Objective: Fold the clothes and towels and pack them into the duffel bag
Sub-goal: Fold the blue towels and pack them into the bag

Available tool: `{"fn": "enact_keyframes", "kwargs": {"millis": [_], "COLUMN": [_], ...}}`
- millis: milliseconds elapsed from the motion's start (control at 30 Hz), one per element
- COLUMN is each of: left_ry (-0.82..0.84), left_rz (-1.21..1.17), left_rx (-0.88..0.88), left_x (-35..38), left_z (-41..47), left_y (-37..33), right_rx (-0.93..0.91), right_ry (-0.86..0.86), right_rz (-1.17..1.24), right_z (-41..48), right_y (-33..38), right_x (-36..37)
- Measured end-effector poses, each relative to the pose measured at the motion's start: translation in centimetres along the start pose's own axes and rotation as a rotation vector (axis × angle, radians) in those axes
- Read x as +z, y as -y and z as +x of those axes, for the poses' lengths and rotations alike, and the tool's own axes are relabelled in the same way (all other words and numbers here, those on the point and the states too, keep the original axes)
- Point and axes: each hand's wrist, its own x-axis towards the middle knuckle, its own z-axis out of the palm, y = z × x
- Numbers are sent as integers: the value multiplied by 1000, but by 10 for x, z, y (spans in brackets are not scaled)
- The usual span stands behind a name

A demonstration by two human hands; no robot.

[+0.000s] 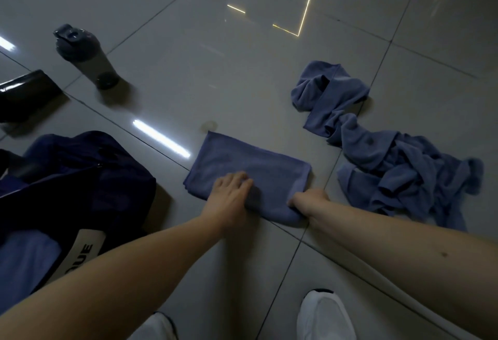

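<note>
Beyond our white shoes (323,315), our left hand (231,191) pressed flat on the half-folded towel (256,164), right of the duffel bag (94,178), while our right hand (310,199) clutched its near corner, and we judged the edges must meet evenly.

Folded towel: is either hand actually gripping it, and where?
The right hand grips the folded towel at its near right corner. The left hand only presses down on it near the front edge, fingers straight.
</note>
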Motion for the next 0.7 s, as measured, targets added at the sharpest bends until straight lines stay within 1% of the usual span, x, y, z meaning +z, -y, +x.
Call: {"fn": "enact_keyframes", "kwargs": {"millis": [100,167,333,433,533,600,700], "left_ry": [-2,-1,24,27,-28,-70,-127], "left_rz": [-45,-37,4,37,63,35,-36], "left_rx": [165,198,66,8,-37,-55,-26], "left_x": [8,14,25,28,34,36,40], "left_z": [0,3,10,7,6,7,10], "left_y": [-30,-46,-61,-70,-79,-82,-78], "right_rx": [52,86,65,92,119,114,146], "right_ry": [-32,-26,31,139,214,236,239], "right_rz": [135,234,333,330,322,352,402], "right_z": [0,1,2,-4,-6,-9,-13], "right_y": [4,6,3,4,7,8,8], "right_x": [6,9,2,-5,-2,0,-2]}}
